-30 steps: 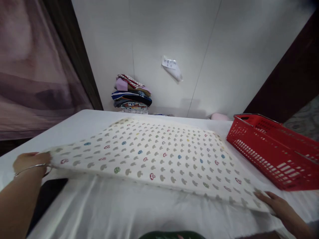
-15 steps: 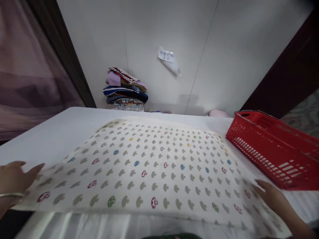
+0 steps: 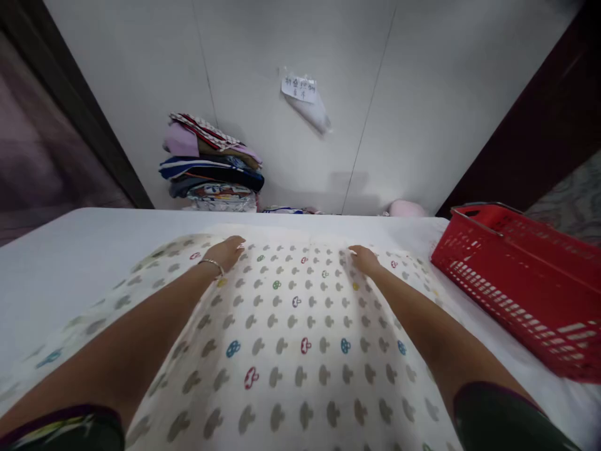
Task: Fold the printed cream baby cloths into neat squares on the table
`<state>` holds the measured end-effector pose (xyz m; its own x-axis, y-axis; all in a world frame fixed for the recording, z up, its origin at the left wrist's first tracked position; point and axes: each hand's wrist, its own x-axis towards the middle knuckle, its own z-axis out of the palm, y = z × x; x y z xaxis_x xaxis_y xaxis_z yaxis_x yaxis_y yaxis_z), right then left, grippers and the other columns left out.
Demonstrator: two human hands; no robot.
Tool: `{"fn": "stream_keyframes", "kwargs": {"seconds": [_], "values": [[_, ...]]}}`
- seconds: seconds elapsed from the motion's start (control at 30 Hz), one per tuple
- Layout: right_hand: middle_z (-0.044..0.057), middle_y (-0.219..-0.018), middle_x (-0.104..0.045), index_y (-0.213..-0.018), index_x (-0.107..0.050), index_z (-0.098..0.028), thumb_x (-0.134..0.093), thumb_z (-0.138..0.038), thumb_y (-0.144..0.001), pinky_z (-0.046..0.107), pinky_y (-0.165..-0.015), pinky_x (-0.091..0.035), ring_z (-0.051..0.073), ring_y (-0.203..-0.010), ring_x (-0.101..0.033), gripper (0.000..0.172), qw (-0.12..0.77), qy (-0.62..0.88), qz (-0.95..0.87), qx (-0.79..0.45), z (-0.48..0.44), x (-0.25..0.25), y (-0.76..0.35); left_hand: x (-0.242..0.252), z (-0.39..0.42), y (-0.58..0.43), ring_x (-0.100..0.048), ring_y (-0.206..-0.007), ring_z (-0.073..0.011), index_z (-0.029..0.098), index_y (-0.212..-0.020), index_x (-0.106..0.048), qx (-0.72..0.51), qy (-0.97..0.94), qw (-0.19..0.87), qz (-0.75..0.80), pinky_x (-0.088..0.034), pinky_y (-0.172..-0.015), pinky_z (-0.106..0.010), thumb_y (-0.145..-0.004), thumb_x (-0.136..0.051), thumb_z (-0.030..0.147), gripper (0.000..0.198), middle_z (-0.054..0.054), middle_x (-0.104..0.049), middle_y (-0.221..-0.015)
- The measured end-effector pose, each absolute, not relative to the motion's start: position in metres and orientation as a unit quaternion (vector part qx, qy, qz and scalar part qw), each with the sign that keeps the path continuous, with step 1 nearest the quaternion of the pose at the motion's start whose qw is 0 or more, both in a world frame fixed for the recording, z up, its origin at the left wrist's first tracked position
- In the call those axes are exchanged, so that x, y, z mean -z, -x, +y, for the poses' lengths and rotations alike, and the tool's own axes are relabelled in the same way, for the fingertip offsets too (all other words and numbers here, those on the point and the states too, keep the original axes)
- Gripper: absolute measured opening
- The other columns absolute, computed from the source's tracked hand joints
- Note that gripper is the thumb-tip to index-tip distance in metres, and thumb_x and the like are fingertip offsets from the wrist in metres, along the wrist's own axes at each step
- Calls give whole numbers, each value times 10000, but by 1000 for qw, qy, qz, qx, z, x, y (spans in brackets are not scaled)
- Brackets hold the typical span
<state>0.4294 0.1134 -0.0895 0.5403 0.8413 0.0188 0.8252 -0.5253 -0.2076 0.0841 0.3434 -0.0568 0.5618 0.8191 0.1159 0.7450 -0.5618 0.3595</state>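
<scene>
A cream cloth printed with small mushrooms lies spread flat over the white table. Both my arms reach far across it. My left hand, with a thin bangle at the wrist, rests palm down on the cloth near its far edge, fingers stretched flat. My right hand also lies flat on the cloth near the far edge, fingers extended. Neither hand holds anything.
A red plastic basket stands on the table at the right. A stack of folded clothes sits against the white wall behind the table. A paper note is stuck on the wall. A small pink object lies past the table's far edge.
My hands let go of the cloth's near corners and moved forward across it to its far edge. The cloth came down flat on the table. The camera leaned forward.
</scene>
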Motion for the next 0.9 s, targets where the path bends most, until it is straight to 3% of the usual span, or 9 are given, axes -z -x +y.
{"fn": "stream_keyframes", "kwargs": {"seconds": [0.17, 0.33, 0.6, 0.77, 0.9], "values": [[98, -1168, -584, -1143, -592, -201, -463, -150, -825, 275, -824, -430, 215, -1016, -575, 347, 52, 883, -465, -45, 149, 105, -451, 77, 373, -120, -597, -944, -224, 193, -1124, -577, -59, -881, 129, 451, -447, -819, -295, -776, -535, 445, 432, -100, -615, -1116], [97, -1126, -568, -1068, -609, -200, -461, -215, -846, 235, -732, -406, 184, -917, -587, 267, 46, 892, -450, -20, 147, 105, -456, 83, 384, -123, -615, -923, -258, 201, -1045, -606, 0, -877, 60, 477, -462, -755, -332, -807, -491, 347, 303, -128, -531, -1209], [68, -849, -652, -936, -618, -149, -432, -243, -848, 227, -702, -404, 162, -801, -576, 226, 198, 885, -421, 20, 170, 82, -476, 46, 405, -140, -560, -1042, -269, 125, -1051, -578, -140, -819, 66, 553, -433, -871, -380, -841, -470, 269, 277, -153, -582, -1154], [105, -904, -657, -988, -614, -138, -414, -213, -837, 268, -741, -440, 187, -832, -593, 261, 222, 900, -373, 29, 211, 79, -495, 37, 434, -159, -478, -1134, -245, -30, -1132, -488, -198, -827, 66, 522, -364, -948, -399, -903, -367, 231, 368, -167, -529, -1220], [155, -1108, -608, -1154, -559, -105, -463, -162, -797, 319, -883, -426, 231, -1018, -566, 374, 204, 901, -383, 17, 211, 104, -486, 76, 437, -161, -407, -1245, -286, 15, -1317, -356, -133, -843, 115, 509, -332, -1015, -380, -806, -531, 211, 574, -212, -345, -1410]]}}
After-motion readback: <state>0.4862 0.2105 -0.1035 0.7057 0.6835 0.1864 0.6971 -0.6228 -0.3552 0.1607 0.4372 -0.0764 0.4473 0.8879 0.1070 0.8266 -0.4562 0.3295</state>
